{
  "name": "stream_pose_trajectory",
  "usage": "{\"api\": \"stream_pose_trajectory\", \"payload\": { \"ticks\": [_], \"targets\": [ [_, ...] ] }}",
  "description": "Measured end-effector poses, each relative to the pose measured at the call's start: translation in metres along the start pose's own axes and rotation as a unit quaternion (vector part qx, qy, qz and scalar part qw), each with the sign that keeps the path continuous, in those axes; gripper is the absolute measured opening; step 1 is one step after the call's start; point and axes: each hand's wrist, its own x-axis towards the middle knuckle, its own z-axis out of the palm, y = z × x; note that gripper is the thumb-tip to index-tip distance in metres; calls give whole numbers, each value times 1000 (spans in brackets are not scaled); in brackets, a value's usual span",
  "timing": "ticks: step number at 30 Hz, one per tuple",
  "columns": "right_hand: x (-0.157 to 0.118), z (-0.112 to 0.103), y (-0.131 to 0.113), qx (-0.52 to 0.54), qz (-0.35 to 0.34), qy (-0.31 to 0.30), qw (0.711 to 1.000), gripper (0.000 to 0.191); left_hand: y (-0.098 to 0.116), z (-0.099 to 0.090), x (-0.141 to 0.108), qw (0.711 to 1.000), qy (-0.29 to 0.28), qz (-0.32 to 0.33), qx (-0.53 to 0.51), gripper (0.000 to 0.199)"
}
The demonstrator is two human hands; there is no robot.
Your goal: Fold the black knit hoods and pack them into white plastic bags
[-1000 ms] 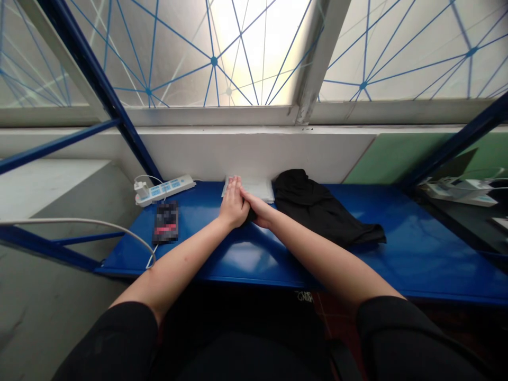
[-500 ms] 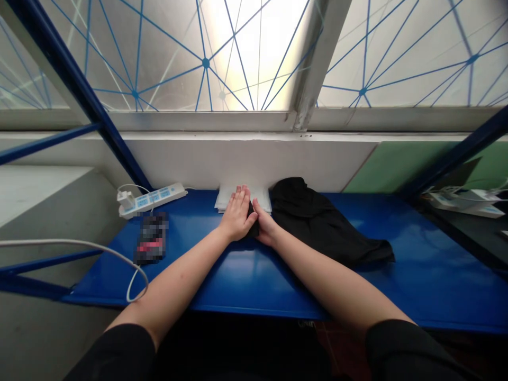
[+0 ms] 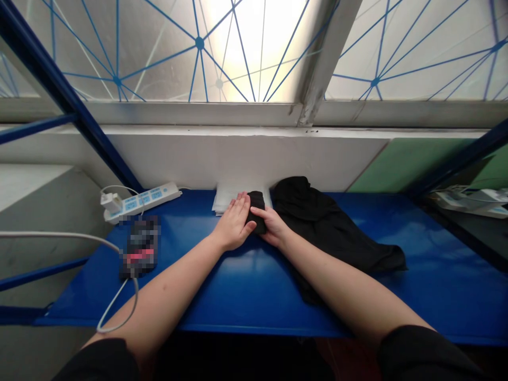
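Note:
A small folded bundle of black cloth (image 3: pixel 257 206) is between my hands above the blue tabletop. My right hand (image 3: pixel 274 225) grips its right side, thumb across the near face and the other fingers mostly hidden behind it. Flat and with outstretched fingers, my left hand (image 3: pixel 234 222) rests against the bundle's left side. Just right of my right hand lies a larger loose black cloth (image 3: pixel 313 211), spread out, partly under my right forearm. Behind the bundle is a stack of thin white sheets or packets (image 3: pixel 222 197), partly covered by my hands.
A white power strip (image 3: pixel 145 201) with a plugged-in adapter lies at the back left. Near it is a blurred-out phone-like device (image 3: pixel 139 248), its white cable (image 3: pixel 135 307) looping by my left forearm. Blue metal bars (image 3: pixel 75 111) flank the blue table (image 3: pixel 238 307).
My hands have parted slightly, so more of the black bundle shows upright between them. My right thumb now lies across it. The whole view has shifted a little.

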Motion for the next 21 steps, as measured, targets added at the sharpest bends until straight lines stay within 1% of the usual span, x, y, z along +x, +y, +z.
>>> {"api": "stream_pose_trajectory", "payload": {
  "ticks": [2, 4, 6, 7, 10, 13, 16, 19, 21],
  "targets": [
    [1, -1, -2, 7, 14, 32, 999, 39, -9, -6, 0, 999, 23, -24, 1, 64],
    [3, -2, -4, 22, 22, 57, 998, 34, -20, -11, 1, 995, 64, -69, 20, 53],
    [5, -3, -5, 41, 30, 74, 996, 30, -30, -14, 1, 987, 97, -115, 48, 47],
    [6, -4, -5, 51, 35, 79, 995, 28, -35, -15, 1, 984, 105, -133, 61, 45],
    [8, -5, -5, 72, 50, 81, 993, 24, -46, -13, 1, 979, 91, -162, 79, 35],
    [7, -3, -4, 85, 66, 70, 992, 22, -52, -8, 1, 983, 58, -162, 67, 23],
    [5, 1, -5, 91, 93, 72, 989, 22, -56, -4, 2, 985, 39, -161, 41, 18],
    [2, 4, -9, 96, 130, 100, 982, 23, -59, -4, 3, 986, 43, -163, 14, 15],
    [1, 3, -11, 102, 148, 103, 978, 24, -61, -4, 4, 985, 53, -162, -4, 14]
  ]
}}
